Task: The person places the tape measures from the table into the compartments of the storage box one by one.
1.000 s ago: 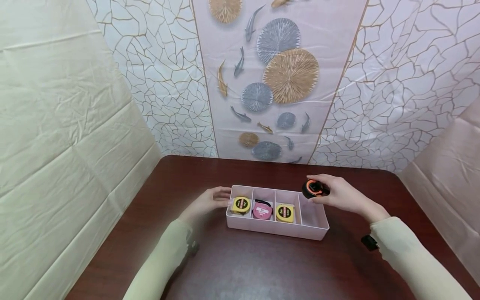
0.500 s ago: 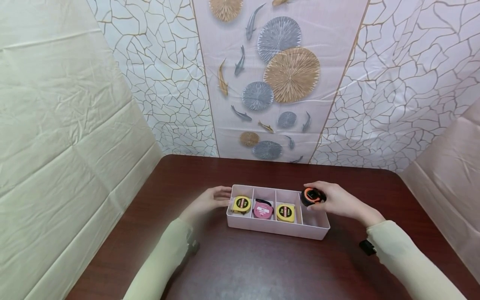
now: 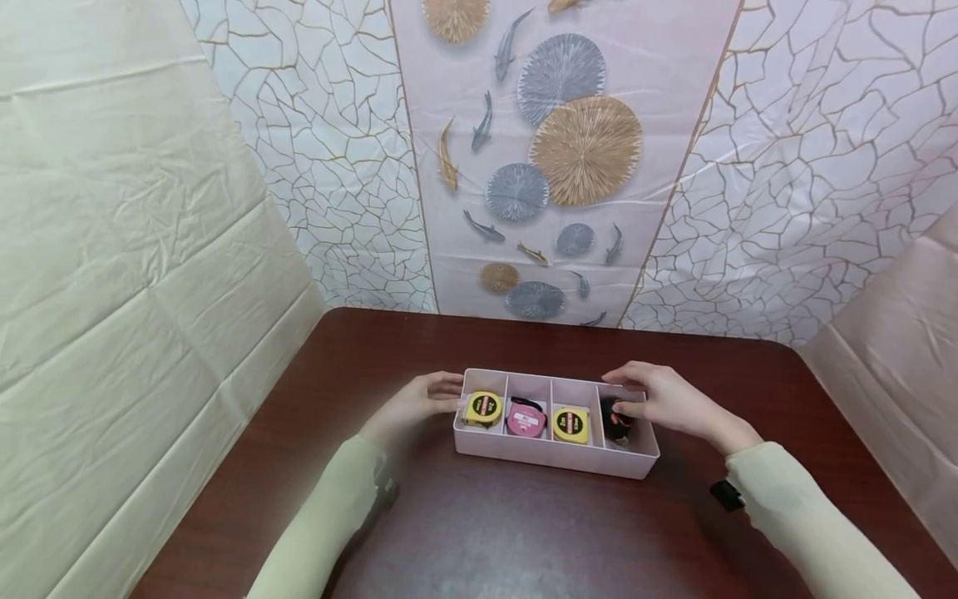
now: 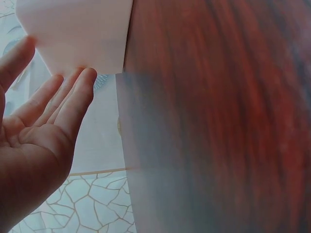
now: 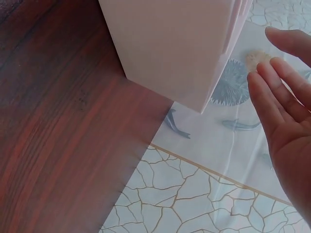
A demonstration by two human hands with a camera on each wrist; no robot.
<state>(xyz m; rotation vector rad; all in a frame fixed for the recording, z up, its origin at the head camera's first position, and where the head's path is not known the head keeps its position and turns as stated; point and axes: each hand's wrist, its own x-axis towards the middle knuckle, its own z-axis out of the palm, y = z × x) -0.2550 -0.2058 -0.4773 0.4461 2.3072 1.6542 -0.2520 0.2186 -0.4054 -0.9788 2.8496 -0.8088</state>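
A pale pink divided box point(image 3: 550, 454) holds a tape measure in each compartment. From the left in the head view come a yellow tape measure point(image 3: 483, 408), a pink tape measure point(image 3: 525, 419), another yellow tape measure point(image 3: 571, 425) and a black-and-orange tape measure point(image 3: 617, 426). My left hand point(image 3: 416, 403) touches the box's left end with extended fingertips point(image 4: 86, 77). Over the rightmost compartment is my right hand point(image 3: 674, 403), thumb and fingers apart; the right wrist view shows nothing between them. That hand partly covers the black tape measure.
The box stands on a dark reddish-brown table point(image 3: 516, 532). Behind it hangs a patterned cloth point(image 3: 587, 150) reaching the table's back edge. Pale fabric walls point(image 3: 135, 274) rise on both sides.
The right hand has lowered the black-and-orange tape measure into the rightmost compartment and let go of it. The left hand stays at the box's left end.
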